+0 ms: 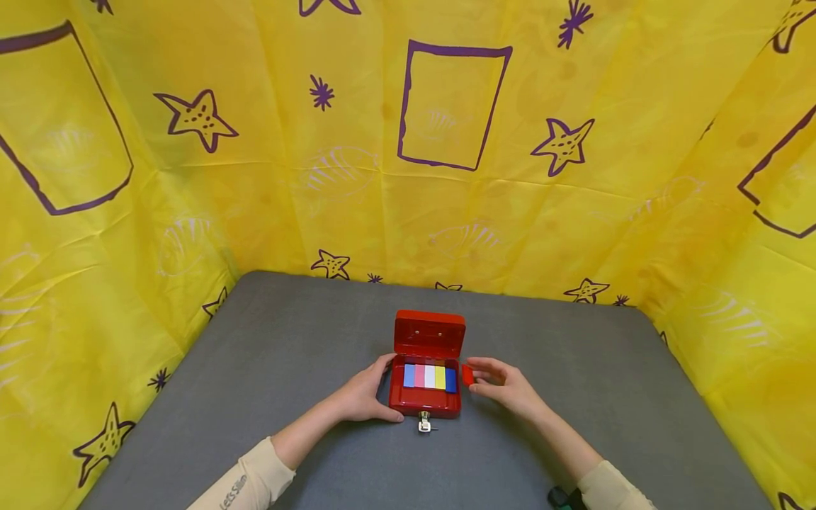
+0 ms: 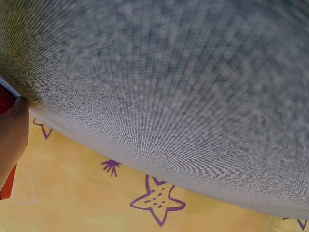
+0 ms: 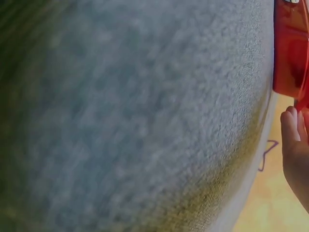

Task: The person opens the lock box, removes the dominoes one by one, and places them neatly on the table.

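A red metal cash box (image 1: 395,404) stands on the table with its lid (image 1: 430,334) raised. Inside lies a row of colored blocks (image 1: 430,377): light blue, pink, white, yellow and dark blue. A silver key (image 1: 424,425) sticks out of the lock at the front. My left hand (image 1: 365,395) grips the box's left side, thumb at the front corner and fingers toward the back. Just right of the box, my right hand (image 1: 503,386) pinches a red block (image 1: 468,375) between thumb and fingers. Both wrist views catch only part of a hand and the red box (image 3: 289,53).
A grey table top (image 1: 306,319) carries the box. Yellow cloth walls (image 1: 268,212) with purple drawings enclose its back and sides. A small dark object (image 1: 561,498) lies by the right sleeve at the lower edge, only partly visible.
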The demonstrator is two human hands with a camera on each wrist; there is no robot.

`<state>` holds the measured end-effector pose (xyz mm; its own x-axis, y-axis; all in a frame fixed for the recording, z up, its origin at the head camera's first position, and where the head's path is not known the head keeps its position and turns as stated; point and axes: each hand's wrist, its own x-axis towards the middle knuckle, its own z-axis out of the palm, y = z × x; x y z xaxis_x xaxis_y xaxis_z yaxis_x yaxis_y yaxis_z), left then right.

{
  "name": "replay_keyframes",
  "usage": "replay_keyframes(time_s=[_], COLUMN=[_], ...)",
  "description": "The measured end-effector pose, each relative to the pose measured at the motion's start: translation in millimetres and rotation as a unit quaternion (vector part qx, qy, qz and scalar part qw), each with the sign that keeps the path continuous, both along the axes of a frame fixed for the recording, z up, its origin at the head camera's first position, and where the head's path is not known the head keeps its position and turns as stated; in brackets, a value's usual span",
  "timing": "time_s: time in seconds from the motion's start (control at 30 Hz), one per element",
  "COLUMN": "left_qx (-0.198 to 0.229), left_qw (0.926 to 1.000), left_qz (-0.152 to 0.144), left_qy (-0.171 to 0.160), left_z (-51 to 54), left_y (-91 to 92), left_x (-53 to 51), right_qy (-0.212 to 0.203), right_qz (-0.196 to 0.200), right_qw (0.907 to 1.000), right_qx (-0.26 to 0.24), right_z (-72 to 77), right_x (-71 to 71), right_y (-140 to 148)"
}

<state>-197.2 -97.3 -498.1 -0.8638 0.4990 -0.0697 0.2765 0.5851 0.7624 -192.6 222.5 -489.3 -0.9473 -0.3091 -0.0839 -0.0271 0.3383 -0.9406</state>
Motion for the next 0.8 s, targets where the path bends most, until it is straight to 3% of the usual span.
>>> replay_keyframes(time_s=[0.43,0.8], left_qx=[-0.006,-0.009], left_qw=[0.9999,0.9999], left_qz=[0.005,0.007], left_qy=[-0.008,-0.006], left_z=[3.3,2.7], left_y=[0.3,0.5], left_x=[1.1,0.9], right_qy=[0.005,0.057], right_qz=[0.022,0.046], right_qw=[0.9995,0.9943], right_qx=[0.022,0.077], right_z=[-4.1,-6.4], right_x=[0.1,1.4], right_y=[3.9,0.7])
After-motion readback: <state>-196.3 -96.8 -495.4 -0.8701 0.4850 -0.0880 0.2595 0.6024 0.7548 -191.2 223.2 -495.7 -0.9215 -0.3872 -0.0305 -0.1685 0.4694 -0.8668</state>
